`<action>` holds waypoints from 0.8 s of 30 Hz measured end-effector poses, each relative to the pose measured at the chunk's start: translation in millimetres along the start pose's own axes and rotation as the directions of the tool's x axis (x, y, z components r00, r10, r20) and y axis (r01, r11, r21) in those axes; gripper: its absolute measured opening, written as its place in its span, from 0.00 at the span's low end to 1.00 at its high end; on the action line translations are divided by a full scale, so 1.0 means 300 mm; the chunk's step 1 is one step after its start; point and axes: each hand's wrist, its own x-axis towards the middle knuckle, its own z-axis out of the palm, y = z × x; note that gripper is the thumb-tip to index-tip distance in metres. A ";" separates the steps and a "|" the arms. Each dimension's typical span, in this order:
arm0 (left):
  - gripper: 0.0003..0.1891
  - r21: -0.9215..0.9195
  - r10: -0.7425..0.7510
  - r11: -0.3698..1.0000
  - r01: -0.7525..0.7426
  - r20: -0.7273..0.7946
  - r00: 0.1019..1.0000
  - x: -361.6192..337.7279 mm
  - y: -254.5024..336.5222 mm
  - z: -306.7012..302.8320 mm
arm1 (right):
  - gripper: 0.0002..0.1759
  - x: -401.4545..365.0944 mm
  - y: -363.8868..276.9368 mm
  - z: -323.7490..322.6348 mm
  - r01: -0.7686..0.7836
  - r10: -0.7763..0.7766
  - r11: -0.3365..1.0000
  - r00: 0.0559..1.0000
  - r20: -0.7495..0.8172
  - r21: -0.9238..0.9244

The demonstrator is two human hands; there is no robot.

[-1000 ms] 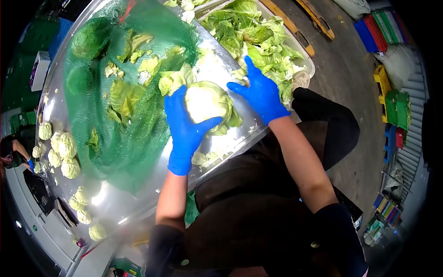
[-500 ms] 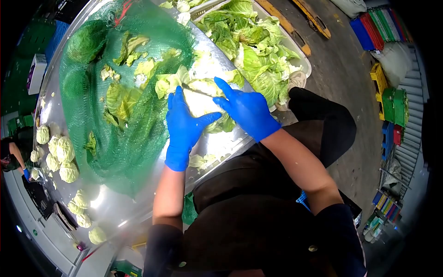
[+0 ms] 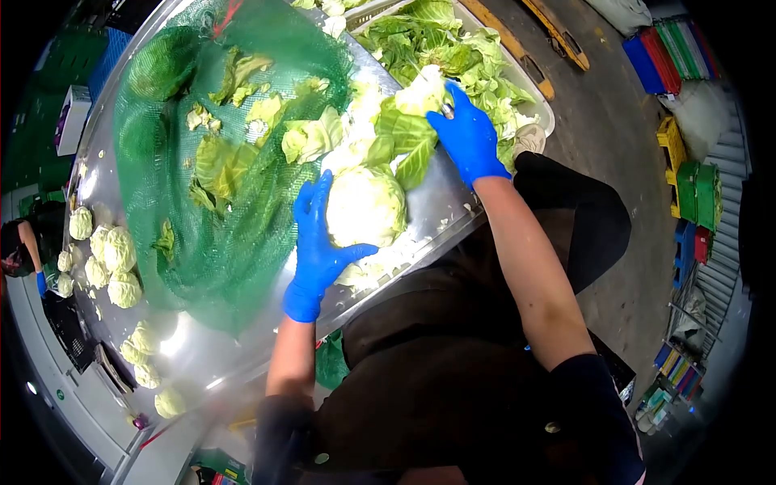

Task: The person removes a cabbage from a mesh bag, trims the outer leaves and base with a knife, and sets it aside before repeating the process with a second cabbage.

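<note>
Left hand (image 3: 317, 242) wraps the 9 o'clock side of the trimmed cabbage head (image 3: 365, 206), fingers spread and thumb under. The head sits on the steel table (image 3: 194, 347), near its edge. Right hand (image 3: 469, 137), at 1 o'clock from the head, is closed on loose outer leaves (image 3: 412, 133). Green net sack (image 3: 162, 162) at 10 o'clock.

The person's left hand (image 3: 319, 242), in a blue glove, is open, with the fingers (image 3: 311, 198) spread and pointing away from the body and the thumb stretched out to the right. Its bare forearm is bent at the elbow. The right hand (image 3: 469, 137), also gloved, reaches farther forward on a nearly straight arm. Its fingers seem curled shut, though the lens distorts them.
</note>
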 end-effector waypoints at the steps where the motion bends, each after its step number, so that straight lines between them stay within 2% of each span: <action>1: 0.65 0.054 0.046 0.997 -0.049 0.041 0.998 0.024 -0.008 -0.012 | 0.40 -0.039 -0.095 -0.054 0.100 -0.108 0.992 0.989 0.098 0.076; 2: 0.64 0.105 0.092 0.989 -0.100 0.083 0.992 0.054 -0.020 -0.029 | 0.43 -0.075 -0.162 -0.087 0.191 -0.220 0.968 0.958 0.185 0.160; 3: 0.63 0.153 0.138 0.976 -0.157 0.125 0.982 0.075 -0.025 -0.040 | 0.43 -0.097 -0.182 -0.086 0.199 -0.267 0.957 0.887 0.376 0.209; 4: 0.61 0.075 0.111 0.990 -0.115 0.062 0.992 0.082 -0.017 -0.047 | 0.43 -0.111 -0.199 -0.084 0.197 -0.311 0.946 0.777 0.548 0.258; 5: 0.60 -0.005 0.076 0.997 -0.076 0.001 0.997 0.088 -0.007 -0.056 | 0.39 -0.120 -0.216 -0.083 0.167 -0.261 0.965 0.708 0.656 0.204; 7: 0.55 -0.193 -0.036 0.981 0.014 -0.110 0.993 0.074 0.006 -0.070 | 0.35 -0.134 -0.144 -0.028 0.141 -0.307 0.932 0.798 0.518 0.335; 8: 0.55 -0.199 -0.075 0.979 0.036 -0.190 0.979 0.046 0.010 -0.055 | 0.33 -0.135 -0.111 0.001 0.135 -0.322 0.906 0.835 0.445 0.402; 9: 0.55 -0.207 -0.118 0.976 0.064 -0.262 0.958 0.005 0.016 -0.019 | 0.26 -0.141 -0.102 0.011 0.066 -0.262 0.907 0.860 0.438 0.415; 10: 0.55 -0.217 -0.158 0.972 0.088 -0.329 0.931 -0.027 0.024 0.021 | 0.25 -0.151 -0.100 0.017 0.051 -0.231 0.919 0.873 0.429 0.391; 11: 0.56 -0.199 -0.169 0.973 0.114 -0.286 0.943 -0.041 0.037 0.060 | 0.24 -0.158 -0.101 0.019 0.039 -0.201 0.930 0.887 0.416 0.365; 12: 0.57 -0.191 -0.117 0.980 0.059 -0.311 0.943 -0.043 0.044 0.107 | 0.22 -0.167 -0.103 0.021 0.028 -0.171 0.941 0.898 0.404 0.337; 14: 0.59 -0.146 -0.221 0.974 0.175 -0.417 0.882 0.001 0.051 0.148 | 0.20 -0.219 -0.096 0.044 0.150 -0.205 0.966 0.939 0.275 0.209; 16: 0.60 -0.179 -0.229 0.969 0.170 -0.393 0.891 0.034 0.004 0.133 | 0.15 -0.206 -0.030 0.067 0.158 -0.186 0.971 0.970 0.154 0.179; 17: 0.60 -0.193 -0.234 0.966 0.171 -0.379 0.895 0.038 -0.014 0.120 | 0.17 -0.172 0.023 0.076 0.073 -0.094 0.986 0.986 0.136 0.152; 18: 0.61 -0.168 -0.209 0.973 0.157 -0.362 0.909 0.043 -0.015 0.108 | 0.19 -0.149 0.057 0.058 0.189 -0.161 0.972 0.967 0.197 -0.137; 20: 0.61 -0.120 -0.151 0.986 0.118 -0.318 0.936 0.074 -0.006 0.088 | 0.23 -0.160 0.071 0.086 0.330 -0.334 0.942 0.941 -0.048 -0.064; 23: 0.64 -0.042 -0.139 0.990 0.132 -0.309 0.941 0.116 0.045 0.065 | 0.28 -0.207 -0.125 0.009 0.454 -0.460 0.885 0.887 -0.036 -0.107; 24: 0.64 -0.019 -0.143 0.990 0.143 -0.294 0.945 0.133 0.059 0.060 | 0.31 -0.219 -0.148 -0.003 0.484 -0.483 0.856 0.874 0.054 -0.180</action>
